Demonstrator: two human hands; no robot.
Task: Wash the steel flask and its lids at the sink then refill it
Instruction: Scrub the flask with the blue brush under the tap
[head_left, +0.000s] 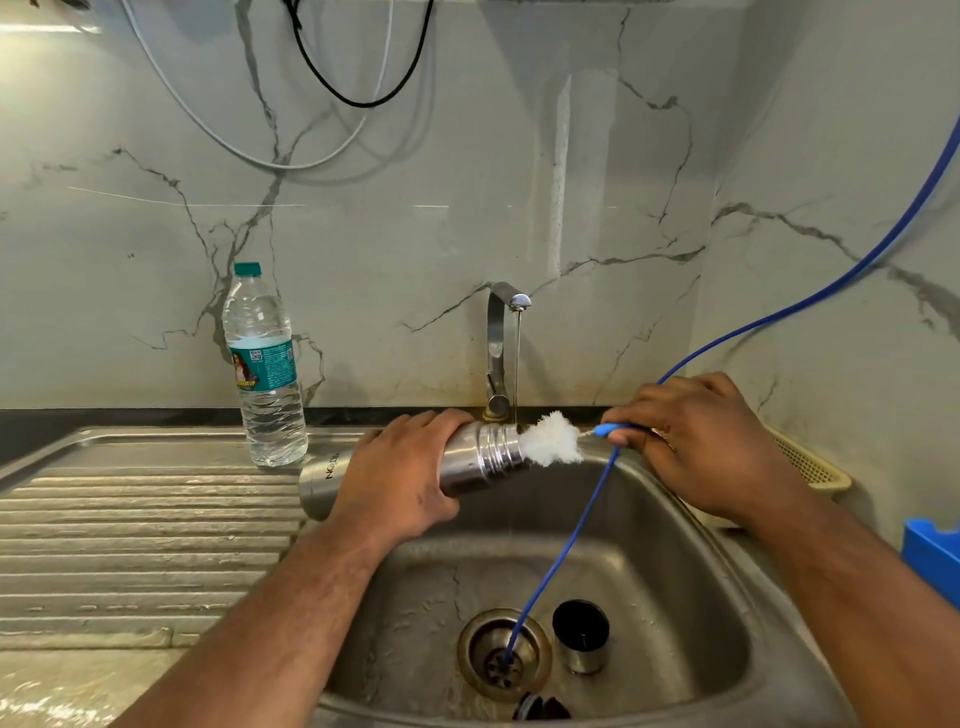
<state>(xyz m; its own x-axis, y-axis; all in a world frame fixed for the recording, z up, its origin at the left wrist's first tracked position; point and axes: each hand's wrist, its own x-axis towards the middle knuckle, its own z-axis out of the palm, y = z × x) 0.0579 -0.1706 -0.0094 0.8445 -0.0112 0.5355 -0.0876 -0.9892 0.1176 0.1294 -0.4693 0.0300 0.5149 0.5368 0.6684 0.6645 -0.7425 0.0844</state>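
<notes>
Over the steel sink (691, 613), whose ribbed draining board (145, 519) runs off to the left below a marbled wall (415, 208), a person works with both bare hands. The steel flask (483, 454) lies nearly level above the basin's back left corner, its threaded mouth turned to the right and its base out over the edge of the draining board. The left hand (405, 478) is wrapped around the flask's middle, fingers over the top. A clear plastic water bottle (265, 374) with a green cap stands upright on the board just behind the flask's base. The tap (501, 348) rises at the back of the sink, and a thin stream of water falls from its spout close to the flask's mouth. The right hand (706, 447) is closed on the blue handle of a bottle brush (553, 439), whose white bristle head sits right at the flask's mouth. A thin blue hose (566, 535) comes down from the upper right, passes by the right hand and ends in the drain (504, 654). Beside the drain stands a steel cup lid (581, 636), open side up, and a dark lid (540, 707) lies at the basin's near edge, partly hidden.
</notes>
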